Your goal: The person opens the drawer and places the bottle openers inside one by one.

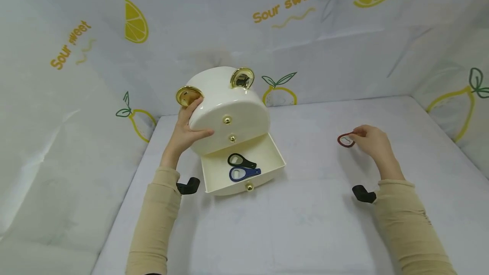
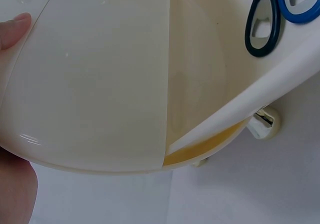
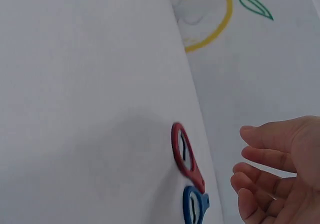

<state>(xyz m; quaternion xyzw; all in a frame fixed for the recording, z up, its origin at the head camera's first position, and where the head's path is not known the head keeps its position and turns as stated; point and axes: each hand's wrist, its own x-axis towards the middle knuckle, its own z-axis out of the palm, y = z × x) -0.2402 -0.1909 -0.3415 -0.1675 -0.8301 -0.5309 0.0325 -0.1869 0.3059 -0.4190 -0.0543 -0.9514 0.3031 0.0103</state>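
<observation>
My left hand (image 1: 180,138) rests against the left side of a rounded white drawer box (image 1: 214,79) with gold ears and knobs. Its thumb lies straight across the front and a fingertip touches the left ear (image 1: 189,95). The bottom drawer (image 1: 276,152) is pulled out, holding a black bottle opener (image 1: 250,164) and a blue bottle opener (image 1: 254,172). At the right, my right hand (image 1: 372,141) is by a red bottle opener (image 3: 198,178). In the right wrist view its loosely bent fingers hold nothing. Another blue bottle opener (image 3: 205,202) lies beside the red one.
A white cloth covers the table (image 1: 305,224). Behind it hangs a white lemon-print sheet (image 1: 214,20), with its folds meeting the table's back and sides. The drawer juts toward the front.
</observation>
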